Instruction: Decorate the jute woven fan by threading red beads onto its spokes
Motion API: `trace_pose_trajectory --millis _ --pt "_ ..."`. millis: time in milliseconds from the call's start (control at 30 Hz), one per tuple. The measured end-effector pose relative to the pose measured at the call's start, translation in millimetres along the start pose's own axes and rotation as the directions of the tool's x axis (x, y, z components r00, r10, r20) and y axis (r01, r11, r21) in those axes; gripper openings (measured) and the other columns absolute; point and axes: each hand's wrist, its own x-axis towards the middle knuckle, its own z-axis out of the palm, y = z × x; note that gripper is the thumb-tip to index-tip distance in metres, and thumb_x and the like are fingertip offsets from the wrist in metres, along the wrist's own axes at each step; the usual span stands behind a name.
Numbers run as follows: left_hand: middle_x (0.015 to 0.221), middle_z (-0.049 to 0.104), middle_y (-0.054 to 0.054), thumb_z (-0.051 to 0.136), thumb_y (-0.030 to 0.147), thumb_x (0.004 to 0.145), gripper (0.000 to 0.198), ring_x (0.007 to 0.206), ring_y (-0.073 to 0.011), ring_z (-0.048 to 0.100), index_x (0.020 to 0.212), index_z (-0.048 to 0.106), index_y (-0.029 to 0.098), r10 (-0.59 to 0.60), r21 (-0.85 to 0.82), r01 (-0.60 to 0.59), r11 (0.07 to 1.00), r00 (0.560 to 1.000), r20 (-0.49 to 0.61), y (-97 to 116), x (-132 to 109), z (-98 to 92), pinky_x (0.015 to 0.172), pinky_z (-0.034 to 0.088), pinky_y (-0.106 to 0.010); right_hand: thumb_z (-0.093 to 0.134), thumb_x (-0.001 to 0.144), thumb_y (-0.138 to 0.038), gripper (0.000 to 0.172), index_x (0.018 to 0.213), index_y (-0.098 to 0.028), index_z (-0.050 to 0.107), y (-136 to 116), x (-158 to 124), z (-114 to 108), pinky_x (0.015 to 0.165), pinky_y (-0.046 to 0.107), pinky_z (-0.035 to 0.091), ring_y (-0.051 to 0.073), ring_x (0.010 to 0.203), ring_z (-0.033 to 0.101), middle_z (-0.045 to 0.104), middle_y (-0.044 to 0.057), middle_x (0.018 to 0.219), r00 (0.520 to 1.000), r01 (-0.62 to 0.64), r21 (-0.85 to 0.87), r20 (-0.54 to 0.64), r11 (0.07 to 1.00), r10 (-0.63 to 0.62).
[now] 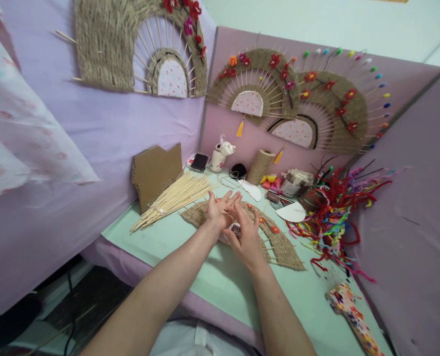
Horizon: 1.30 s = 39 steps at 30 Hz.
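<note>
A twine fan (285, 248) lies on the worktop (220, 287) beneath both hands, its long axis slanting rightward toward the person. Left hand (222, 211): palm up, fingers spread. Right hand (248, 242), nearer the fan's right end: loosely curved, grip unclear.

Two bare hands are held over a woven twine fan (285, 247) laid on a pale green tabletop (212, 287). The left hand (222, 211) is turned palm up; the right hand (247, 237) is held close against it, fingers loosely bent and spread. The fan is dotted with small red-orange flowers. To the left, thin wooden sticks (175, 198) are spread beside brown cardboard (155, 170); to the right, colourful fuzzy strips (338, 212) are heaped. Behind, a twine spool (260, 167) is stood upright beneath wall-mounted fans (216, 96).
</note>
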Motion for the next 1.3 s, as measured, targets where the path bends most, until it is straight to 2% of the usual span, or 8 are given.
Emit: trace_pose_trajectory --millis 133,300,533,633,833,967,1133,1300 --pt "0.144 0.045 -0.022 0.028 0.071 0.085 0.08 0.129 -0.0301 0.049 0.139 0.04 0.013 -0.022 -0.019 0.023 1.0 1.0 0.017 -1.2 -1.5 2.0 0.093 0.052 -0.043 0.042 0.093 -0.053 0.068 0.148 -0.017 0.024 2.6 0.5 1.8 0.115 0.058 0.005 0.027 0.14 0.035 0.045 0.016 0.146 1.0 -0.025 -0.02 0.0 0.999 0.025" --pt "0.143 0.047 -0.022 0.027 0.073 0.085 0.08 0.131 -0.0302 0.047 0.138 0.042 0.014 0.009 -0.02 -0.009 1.0 1.0 0.011 1.5 -2.6 4.1 0.094 0.051 -0.044 0.042 0.094 -0.051 0.069 0.15 -0.015 0.022 0.7 0.1 1.8 0.115 0.059 0.004 0.027 0.142 0.031 0.047 0.016 0.145 0.998 -0.025 -0.042 0.054 0.999 0.027" --pt "0.139 0.051 -0.018 0.031 0.074 0.083 0.074 0.131 -0.0293 0.047 0.132 0.049 0.021 0.074 -0.038 -0.075 0.997 0.997 -0.007 9.4 1.6 0.9 0.09 0.052 -0.045 0.042 0.093 -0.052 0.064 0.145 -0.018 0.03 -1.5 -0.6 -1.3 0.116 0.057 0.005 0.026 0.132 0.045 0.056 0.014 0.135 1.0 -0.017 0.017 -0.026 1.0 0.018" --pt "0.137 0.052 -0.017 0.031 0.073 0.084 0.073 0.129 -0.0291 0.049 0.131 0.049 0.021 0.067 -0.048 -0.067 0.997 0.998 -0.006 8.5 1.2 1.2 0.087 0.053 -0.044 0.041 0.093 -0.053 0.065 0.146 -0.019 0.028 0.7 -0.1 -0.4 0.115 0.058 0.007 0.026 0.133 0.044 0.055 0.014 0.137 0.997 -0.044 0.015 -0.065 0.999 0.045" --pt "0.135 0.054 -0.018 0.029 0.072 0.085 0.07 0.126 -0.0299 0.052 0.128 0.052 0.022 0.083 -0.033 -0.083 0.996 0.996 -0.023 13.0 0.5 3.3 0.086 0.053 -0.044 0.046 0.092 -0.048 0.066 0.147 -0.017 0.028 -3.4 2.9 0.6 0.114 0.059 0.005 0.028 0.14 0.034 0.048 0.015 0.144 0.991 -0.066 -0.053 0.11 0.996 0.072" --pt "0.133 0.056 -0.018 0.029 0.071 0.086 0.069 0.126 -0.0285 0.052 0.125 0.053 0.02 0.133 -0.018 -0.134 0.991 0.99 -0.036 18.9 -1.0 5.1 0.088 0.053 -0.043 0.047 0.093 -0.042 0.058 0.144 -0.017 0.035 -9.1 4.5 -0.6 0.115 0.057 0.004 0.025 0.138 0.037 0.049 0.014 0.144 0.994 -0.045 -0.041 0.095 0.998 0.049" --pt "0.122 0.061 -0.016 0.032 0.071 0.085 0.065 0.117 -0.0286 0.058 0.116 0.059 0.021 0.159 0.032 -0.157 0.987 0.986 -0.044 14.0 -1.2 5.8 0.087 0.053 -0.044 0.044 0.094 -0.026 0.042 0.135 -0.022 0.048 -9.1 5.6 1.4 0.114 0.052 0.015 0.022 0.119 0.053 0.067 0.008 0.12 0.995 -0.092 0.019 -0.022 0.996 0.092" --pt "0.107 0.065 -0.015 0.035 0.072 0.084 0.065 0.105 -0.0278 0.063 0.108 0.063 0.018 0.129 0.126 -0.129 0.984 0.992 0.003 1.9 -0.1 5.4 0.083 0.054 -0.041 0.051 0.088 -0.024 0.035 0.122 -0.023 0.059 -5.6 7.5 2.9 0.1 0.046 0.035 0.025 0.102 0.058 0.072 0.005 0.098 0.962 -0.244 0.171 -0.085 0.955 0.261"
